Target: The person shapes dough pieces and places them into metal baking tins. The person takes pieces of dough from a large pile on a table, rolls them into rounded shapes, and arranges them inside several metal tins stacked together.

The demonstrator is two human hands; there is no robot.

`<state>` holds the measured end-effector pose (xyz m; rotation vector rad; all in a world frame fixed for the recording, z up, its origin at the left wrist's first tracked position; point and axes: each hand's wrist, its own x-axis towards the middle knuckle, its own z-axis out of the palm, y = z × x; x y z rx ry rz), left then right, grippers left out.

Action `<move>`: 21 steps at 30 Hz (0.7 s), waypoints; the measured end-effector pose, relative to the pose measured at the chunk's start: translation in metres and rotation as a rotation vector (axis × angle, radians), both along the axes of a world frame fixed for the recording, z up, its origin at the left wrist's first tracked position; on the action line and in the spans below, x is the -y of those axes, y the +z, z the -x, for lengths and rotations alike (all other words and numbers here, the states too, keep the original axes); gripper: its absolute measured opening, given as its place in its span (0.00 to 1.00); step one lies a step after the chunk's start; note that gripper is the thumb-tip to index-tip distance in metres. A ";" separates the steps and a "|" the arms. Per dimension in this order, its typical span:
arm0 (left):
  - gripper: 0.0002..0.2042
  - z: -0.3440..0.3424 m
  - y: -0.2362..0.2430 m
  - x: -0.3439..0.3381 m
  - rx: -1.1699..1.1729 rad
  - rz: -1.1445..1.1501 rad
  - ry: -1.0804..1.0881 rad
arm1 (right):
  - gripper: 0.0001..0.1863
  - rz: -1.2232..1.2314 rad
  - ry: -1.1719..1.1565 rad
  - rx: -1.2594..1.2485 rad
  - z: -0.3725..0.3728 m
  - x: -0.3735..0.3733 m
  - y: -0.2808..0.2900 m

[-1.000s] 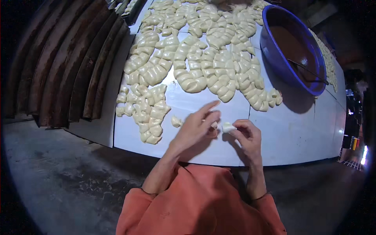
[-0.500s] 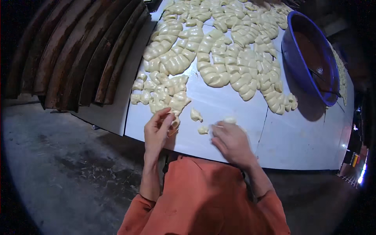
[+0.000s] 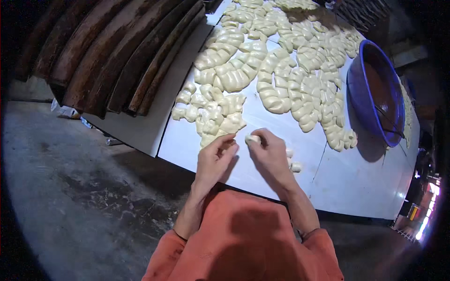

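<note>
My right hand [image 3: 271,152] pinches a small lump of pale dough [image 3: 253,139] between thumb and fingers, just above the white tabletop. To its left, my left hand [image 3: 215,158] is half curled, thumb apart from the fingers, with nothing visible between them. It lies at the near edge of a lumpy, torn patch of pale dough [image 3: 220,121]. Two or so short dough pieces [image 3: 296,167] rest beside my right hand, partly covered by it. Beyond both hands, glossy cream-coloured dough in plump, segmented rows [image 3: 276,99] spreads over the table.
A deep blue basin [image 3: 358,96] holding brown contents and a dark stick stands on the table's right side. Curved, rusty-brown troughs [image 3: 101,65] line the left. The white table [image 3: 356,192] has its near edge close to my orange garment [image 3: 234,225].
The right hand has moved slightly left and up and now grips a dough lump. My left hand has shifted right. The whole view has turned a little.
</note>
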<state>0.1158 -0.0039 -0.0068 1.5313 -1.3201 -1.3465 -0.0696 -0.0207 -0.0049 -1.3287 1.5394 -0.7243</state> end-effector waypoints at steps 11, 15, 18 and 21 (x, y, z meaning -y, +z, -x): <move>0.14 0.028 0.023 0.009 -0.013 -0.020 -0.208 | 0.17 -0.347 -0.169 0.737 0.016 -0.019 0.018; 0.13 0.026 0.023 0.009 0.030 0.007 -0.289 | 0.14 -0.451 -0.094 0.575 0.033 -0.016 0.030; 0.19 0.029 0.023 0.012 -0.101 -0.075 -0.241 | 0.12 -0.233 -0.259 0.616 0.037 -0.027 0.019; 0.30 0.040 0.018 0.012 -0.213 -0.102 -0.227 | 0.11 -0.154 -0.338 0.612 0.046 -0.030 0.026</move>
